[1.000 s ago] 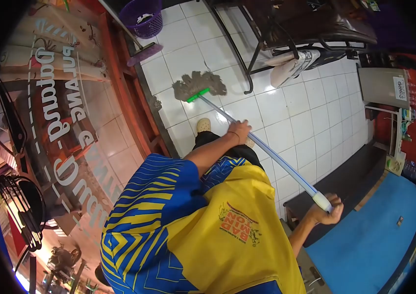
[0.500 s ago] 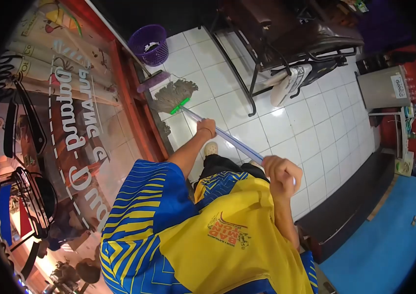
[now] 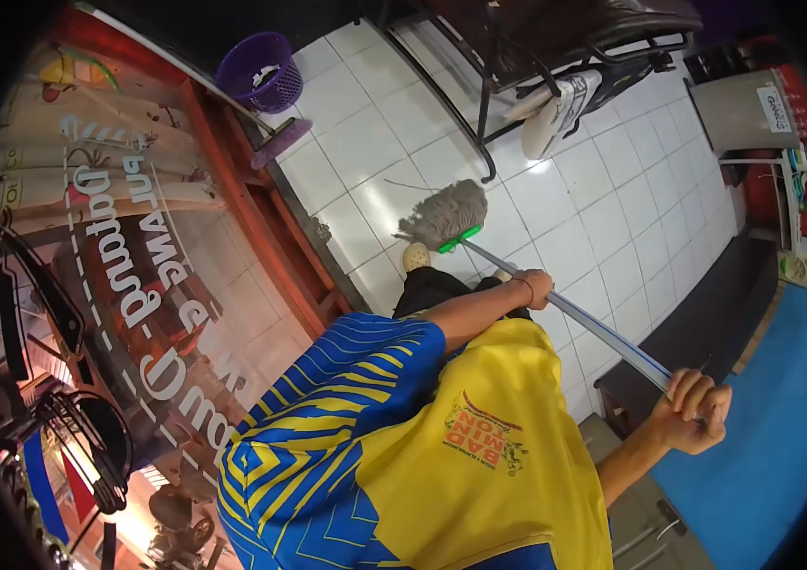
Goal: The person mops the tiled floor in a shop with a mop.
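Observation:
A mop with a grey string head (image 3: 451,214) and a green clamp (image 3: 460,238) rests on the white tiles just past my feet. Its grey-blue handle (image 3: 603,331) runs diagonally down to the right across my front. My left hand (image 3: 533,289) is wrapped around the handle's lower part. Out to the right, beside the blue surface, my right hand (image 3: 698,408) grips the handle near its upper end. Both hands are closed, and the handle hides part of the fingers.
A purple basket (image 3: 261,76) and a purple broom (image 3: 282,142) stand by the red frame of the lettered glass (image 3: 137,256). A dark chair (image 3: 565,38) on black metal legs is ahead. To the right are a dark bench (image 3: 669,313) and a blue surface (image 3: 764,427).
The mop head has swept right across the tiles, away from the broom and basket. Both hands have moved right with the handle, the right one also lower in view.

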`<state>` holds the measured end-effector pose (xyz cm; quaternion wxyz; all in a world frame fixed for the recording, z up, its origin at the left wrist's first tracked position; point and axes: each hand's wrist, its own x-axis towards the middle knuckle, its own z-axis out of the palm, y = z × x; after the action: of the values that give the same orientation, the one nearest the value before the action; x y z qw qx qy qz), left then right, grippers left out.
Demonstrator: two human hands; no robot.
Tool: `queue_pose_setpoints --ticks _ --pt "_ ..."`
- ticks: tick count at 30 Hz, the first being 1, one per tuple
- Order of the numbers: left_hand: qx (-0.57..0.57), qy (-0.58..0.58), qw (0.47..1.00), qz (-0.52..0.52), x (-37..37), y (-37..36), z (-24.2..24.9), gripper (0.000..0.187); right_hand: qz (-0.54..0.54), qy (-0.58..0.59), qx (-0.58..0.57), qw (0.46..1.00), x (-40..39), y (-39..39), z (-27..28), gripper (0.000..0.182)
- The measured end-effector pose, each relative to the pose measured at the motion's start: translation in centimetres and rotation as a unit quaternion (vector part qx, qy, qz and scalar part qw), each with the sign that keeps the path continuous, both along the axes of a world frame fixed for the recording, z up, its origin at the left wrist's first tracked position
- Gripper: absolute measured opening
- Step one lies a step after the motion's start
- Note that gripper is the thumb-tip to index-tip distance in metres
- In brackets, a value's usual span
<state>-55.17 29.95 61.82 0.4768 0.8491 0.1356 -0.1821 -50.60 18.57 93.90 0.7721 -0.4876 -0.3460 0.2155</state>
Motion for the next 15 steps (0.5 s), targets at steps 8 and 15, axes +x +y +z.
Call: queue_pose_setpoints --ticks 8,15 --pt "0.041 -0.042 0.988 0.14 -2.7 3.0 -2.8 0.017 0.078 0.009 0.029 0.996 1.9 2.0 -2.6 0.024" --pt "0.103 0.101 0.94 0.31 -10.0 10.4 -7.9 0.022 0.024 0.115 0.049 0.992 -0.6 6.4 -10.8 0.019"
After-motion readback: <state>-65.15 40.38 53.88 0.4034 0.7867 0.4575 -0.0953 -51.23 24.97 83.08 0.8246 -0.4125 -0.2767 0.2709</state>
